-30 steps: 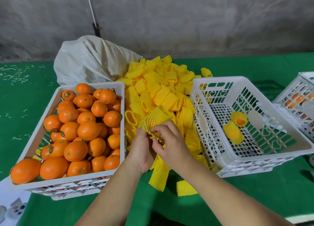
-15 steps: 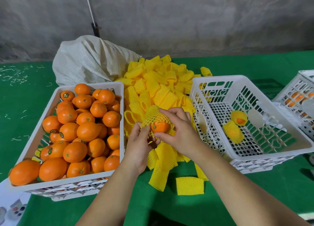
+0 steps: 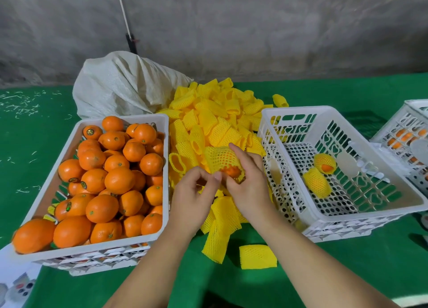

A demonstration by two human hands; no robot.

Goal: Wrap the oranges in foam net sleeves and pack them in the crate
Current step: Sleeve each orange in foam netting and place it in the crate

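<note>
right hand (image 3: 249,187) grips sleeve (image 3: 220,158) half-hiding orange (image 3: 229,171); left hand (image 3: 196,192) loosely curled, empty.

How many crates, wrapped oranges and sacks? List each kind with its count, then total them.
Crates: 3
Wrapped oranges in middle crate: 2
Wrapped orange in right hand: 1
Sack: 1
Total: 7
The far crate's contents are too hidden to count.

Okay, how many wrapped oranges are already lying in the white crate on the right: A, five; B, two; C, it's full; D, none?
B: two wrapped oranges lie on the floor of the right crate, and a third is in the right hand, not yet packed.
</note>
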